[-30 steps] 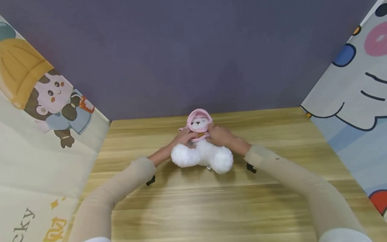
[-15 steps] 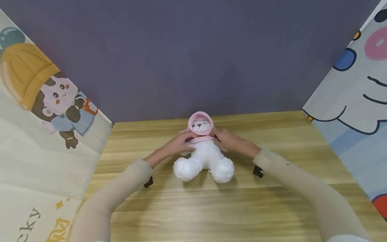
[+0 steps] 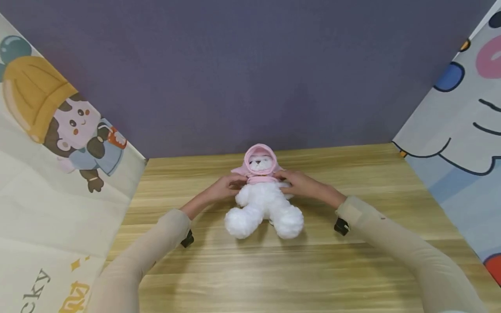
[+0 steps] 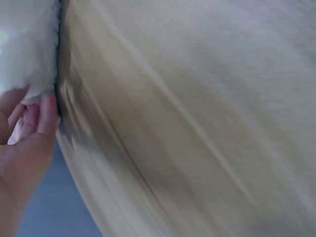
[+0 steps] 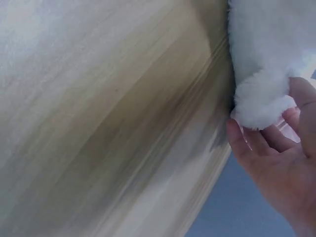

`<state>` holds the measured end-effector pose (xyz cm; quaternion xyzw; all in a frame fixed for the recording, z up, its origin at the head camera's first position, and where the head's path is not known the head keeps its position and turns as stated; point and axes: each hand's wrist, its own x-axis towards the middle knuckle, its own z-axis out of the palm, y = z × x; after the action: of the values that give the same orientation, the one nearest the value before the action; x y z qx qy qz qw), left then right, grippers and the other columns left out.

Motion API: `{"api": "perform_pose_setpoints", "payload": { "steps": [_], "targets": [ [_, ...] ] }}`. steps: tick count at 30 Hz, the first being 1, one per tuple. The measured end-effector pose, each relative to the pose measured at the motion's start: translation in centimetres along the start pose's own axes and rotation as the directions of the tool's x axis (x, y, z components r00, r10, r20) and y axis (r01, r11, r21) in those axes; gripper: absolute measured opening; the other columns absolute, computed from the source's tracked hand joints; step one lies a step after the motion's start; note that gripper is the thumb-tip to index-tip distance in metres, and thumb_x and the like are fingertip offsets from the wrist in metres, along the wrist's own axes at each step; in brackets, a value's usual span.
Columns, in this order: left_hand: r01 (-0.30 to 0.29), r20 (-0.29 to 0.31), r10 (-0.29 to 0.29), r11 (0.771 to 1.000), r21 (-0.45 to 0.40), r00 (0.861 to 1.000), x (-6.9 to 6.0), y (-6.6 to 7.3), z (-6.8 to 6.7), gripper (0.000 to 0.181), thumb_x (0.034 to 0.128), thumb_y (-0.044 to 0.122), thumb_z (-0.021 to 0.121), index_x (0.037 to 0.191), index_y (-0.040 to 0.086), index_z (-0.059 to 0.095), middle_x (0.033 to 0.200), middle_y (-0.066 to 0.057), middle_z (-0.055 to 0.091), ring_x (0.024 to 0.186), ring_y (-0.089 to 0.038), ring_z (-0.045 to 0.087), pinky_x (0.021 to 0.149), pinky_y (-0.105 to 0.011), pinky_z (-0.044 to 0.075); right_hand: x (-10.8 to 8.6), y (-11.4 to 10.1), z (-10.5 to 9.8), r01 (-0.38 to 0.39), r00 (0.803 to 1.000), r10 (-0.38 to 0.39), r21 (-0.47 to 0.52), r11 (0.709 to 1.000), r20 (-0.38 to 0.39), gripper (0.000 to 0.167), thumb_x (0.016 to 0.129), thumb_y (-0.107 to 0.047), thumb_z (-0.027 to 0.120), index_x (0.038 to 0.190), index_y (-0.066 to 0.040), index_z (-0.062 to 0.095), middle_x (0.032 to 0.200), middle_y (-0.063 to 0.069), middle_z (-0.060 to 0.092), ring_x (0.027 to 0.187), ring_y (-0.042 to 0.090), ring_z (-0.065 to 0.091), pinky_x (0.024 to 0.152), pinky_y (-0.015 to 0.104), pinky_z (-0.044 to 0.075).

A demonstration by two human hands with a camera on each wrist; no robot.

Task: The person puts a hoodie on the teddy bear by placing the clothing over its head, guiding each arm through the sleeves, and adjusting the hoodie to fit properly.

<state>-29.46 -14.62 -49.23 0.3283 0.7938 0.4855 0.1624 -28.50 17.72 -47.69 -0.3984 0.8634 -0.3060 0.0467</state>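
A white plush toy (image 3: 265,200) lies on its back on the wooden table, legs towards me. Its face looks out from a pink hooded top (image 3: 260,178), which ends at the chest. My left hand (image 3: 224,188) grips the top's edge beside the toy's arm on the left. On the opposite side my right hand (image 3: 301,184) holds the top by the other arm. In the right wrist view, fingers curl beneath the plush arm (image 5: 259,101) and the thumb rests against the fur. Pink cloth shows between the left fingers (image 4: 47,113) and thumb in the left wrist view.
The wood-grain table (image 3: 250,269) reaches a dark grey-purple wall (image 3: 250,74) just behind the toy. Cartoon-printed panels stand at the left (image 3: 35,187) and right (image 3: 450,126). Small black devices (image 3: 342,226) sit at both cuffs.
Both hands have moved apart, outward from the toy's chest to its sides. The pink top's sides have spread, and the toy's arm on the left now shows. The legs lie flatter, nearer me.
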Motion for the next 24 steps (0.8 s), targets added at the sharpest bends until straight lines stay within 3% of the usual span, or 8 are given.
{"api": "perform_pose_setpoints", "payload": {
  "steps": [2, 4, 9, 15, 18, 20, 22, 24],
  "targets": [
    [-0.028, 0.007, 0.028, 0.999, 0.044, 1.0, 0.3, -0.1, 0.1, 0.041, 0.0894, -0.014, 0.065, 0.129, -0.016, 0.055, 0.13, -0.034, 0.054, 0.122, -0.047, 0.056, 0.103, -0.044, 0.051, 0.1, -0.1, 0.2, -0.017, 1.0, 0.017, 0.007, 1.0, -0.022, 0.039, 0.093, -0.003, 0.071, 0.13, 0.003, 0.06, 0.122, 0.02, 0.067, 0.113, 0.034, 0.065, 0.094, 0.047, 0.054],
    [-0.045, -0.012, 0.047, 0.989, 0.141, 0.999, 0.5, -0.3, 0.2, 0.035, 0.0881, -0.008, 0.071, 0.122, -0.011, 0.061, 0.12, -0.028, 0.057, 0.115, -0.042, 0.058, 0.1, -0.041, 0.052, 0.3, -0.2, 0.5, -0.03, 0.998, 0.029, -0.01, 1.0, -0.054, 0.036, 0.091, -0.002, 0.072, 0.126, 0.002, 0.062, 0.117, 0.018, 0.068, 0.109, 0.032, 0.066, 0.091, 0.046, 0.055],
    [-0.051, -0.136, 0.098, 0.947, 0.317, 0.986, 0.8, -0.6, 1.2, 0.02, 0.076, 0.005, 0.082, 0.092, 0.005, 0.07, 0.096, -0.009, 0.058, 0.091, -0.024, 0.054, 0.08, -0.033, 0.048, 0.7, -0.7, 1.5, -0.059, 0.986, 0.041, -0.103, 0.993, -0.163, 0.028, 0.084, -0.007, 0.077, 0.109, -0.003, 0.066, 0.099, 0.01, 0.069, 0.091, 0.024, 0.066, 0.081, 0.042, 0.055],
    [-0.099, -0.276, 0.242, 0.889, 0.448, 0.93, 0.9, -0.6, 3.3, 0.016, 0.0761, 0.0, 0.074, 0.073, 0.009, 0.061, 0.085, -0.005, 0.059, 0.079, -0.019, 0.053, 0.071, -0.031, 0.046, 0.6, -1.1, 2.8, -0.105, 0.96, 0.059, -0.156, 0.982, -0.274, 0.023, 0.077, -0.003, 0.078, 0.081, -0.011, 0.058, 0.075, 0.0, 0.054, 0.068, 0.016, 0.05, 0.064, 0.033, 0.044],
    [-0.091, -0.324, 0.309, 0.834, 0.544, 0.894, 0.9, -0.6, 4.2, 0.021, 0.077, -0.003, 0.068, 0.069, 0.01, 0.054, 0.078, -0.005, 0.06, 0.072, -0.019, 0.054, 0.064, -0.034, 0.047, 1.0, -1.5, 3.7, -0.067, 0.946, 0.009, -0.17, 0.983, -0.324, 0.028, 0.078, -0.003, 0.073, 0.072, -0.012, 0.047, 0.069, -0.002, 0.044, 0.065, 0.015, 0.043, 0.061, 0.029, 0.036],
    [-0.075, -0.326, 0.336, 0.789, 0.61, 0.884, 1.0, -0.6, 4.6, 0.02, 0.0788, -0.002, 0.066, 0.069, 0.009, 0.053, 0.076, -0.007, 0.06, 0.068, -0.022, 0.056, 0.061, -0.037, 0.049, 1.4, -1.6, 4.2, -0.038, 0.927, -0.03, -0.173, 0.984, -0.375, 0.028, 0.08, -0.001, 0.065, 0.069, -0.013, 0.042, 0.067, -0.002, 0.039, 0.063, 0.014, 0.04, 0.059, 0.027, 0.033],
    [-0.055, -0.323, 0.347, 0.753, 0.656, 0.88, 1.1, -0.6, 4.9, 0.018, 0.0805, 0.0, 0.065, 0.071, 0.008, 0.052, 0.075, -0.007, 0.06, 0.066, -0.023, 0.056, 0.059, -0.04, 0.049, 1.6, -1.6, 4.6, -0.016, 0.904, -0.061, -0.176, 0.984, -0.424, 0.026, 0.081, 0.001, 0.058, 0.069, -0.013, 0.04, 0.066, -0.001, 0.037, 0.062, 0.015, 0.039, 0.058, 0.028, 0.033],
    [-0.012, -0.321, 0.295, 0.752, 0.659, 0.9, 1.0, -0.4, 4.8, 0.015, 0.0842, 0.003, 0.065, 0.075, 0.008, 0.053, 0.075, -0.007, 0.059, 0.066, -0.024, 0.056, 0.061, -0.042, 0.05, 1.6, -1.4, 4.6, -0.016, 0.898, -0.052, -0.151, 0.988, -0.437, 0.02, 0.08, 0.002, 0.055, 0.072, -0.011, 0.043, 0.068, 0.001, 0.04, 0.064, 0.017, 0.041, 0.059, 0.03, 0.034]
  ]
}}
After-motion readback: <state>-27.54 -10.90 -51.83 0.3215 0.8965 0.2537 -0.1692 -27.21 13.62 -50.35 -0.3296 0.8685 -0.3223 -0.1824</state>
